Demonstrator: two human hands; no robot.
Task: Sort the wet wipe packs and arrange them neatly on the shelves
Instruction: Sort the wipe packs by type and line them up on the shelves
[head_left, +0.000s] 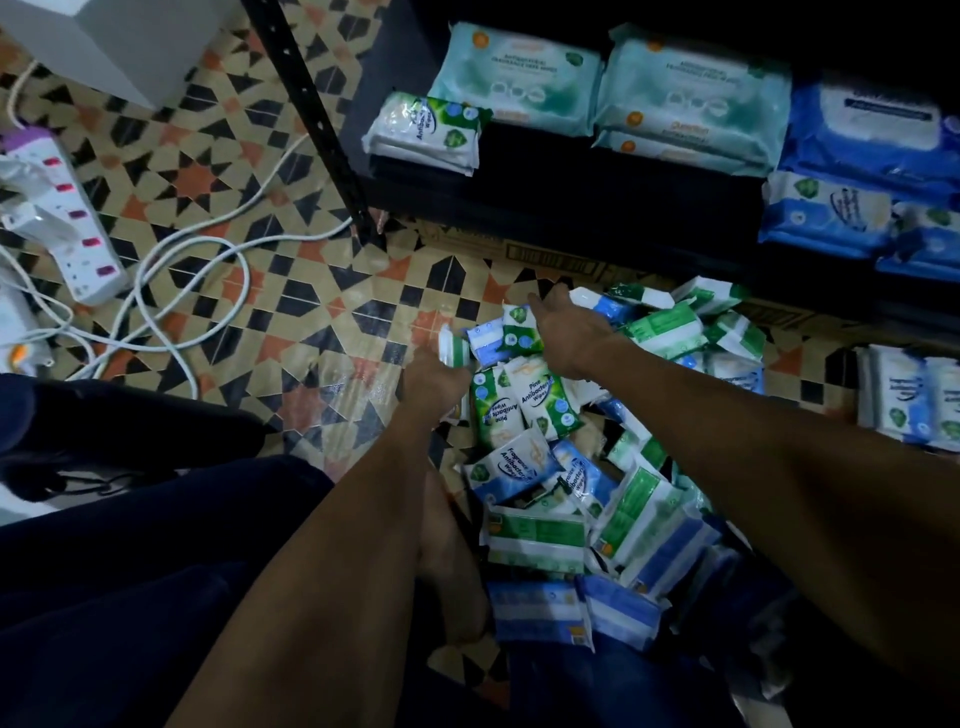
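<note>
Most packs still lie heaped on the tiled floor (291, 322), green and blue mixed; only a few stacks sit on the shelves (571, 171). Left hand (434, 376) grips a green pack (453, 349) at the heap's edge; right hand (563, 332) reaches, fingers spread, onto the pile (597, 499) (grasp unclear). A power strip (62, 218) and white cables (218, 275) trail nearby.

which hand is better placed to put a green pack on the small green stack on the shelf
Left. The left hand already grips a green pack and sits nearer the green stack; the right hand reaches over the pile.
</note>
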